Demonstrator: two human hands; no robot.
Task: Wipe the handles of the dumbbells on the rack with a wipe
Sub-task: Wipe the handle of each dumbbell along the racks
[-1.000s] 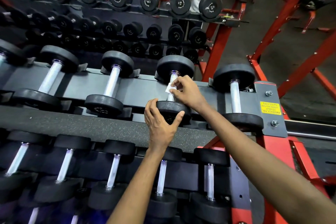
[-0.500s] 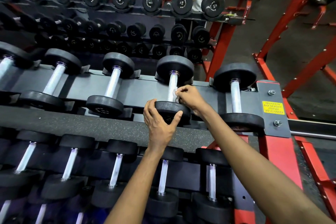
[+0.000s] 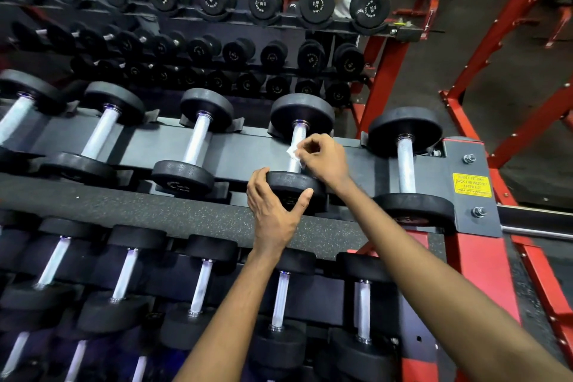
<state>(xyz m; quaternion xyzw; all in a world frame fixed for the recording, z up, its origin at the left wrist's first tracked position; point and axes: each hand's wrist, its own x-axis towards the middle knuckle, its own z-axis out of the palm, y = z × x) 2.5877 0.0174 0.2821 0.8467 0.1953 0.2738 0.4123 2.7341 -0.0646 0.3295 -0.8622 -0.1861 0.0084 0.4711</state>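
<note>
A gym — tiered racks [image 3: 242, 149] loaded with black dumbbells [image 3: 195, 146], red steel frames [image 3: 383, 71] beyond, speckled rubber matting [image 3: 124, 211].

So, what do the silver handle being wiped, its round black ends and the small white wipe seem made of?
The silver handle looks like bright metal, probably steel, with fine knurling. The round black ends look like matte rubber or coated iron, faintly pebbled. The small white wipe looks like thin crumpled paper or cloth.
</note>
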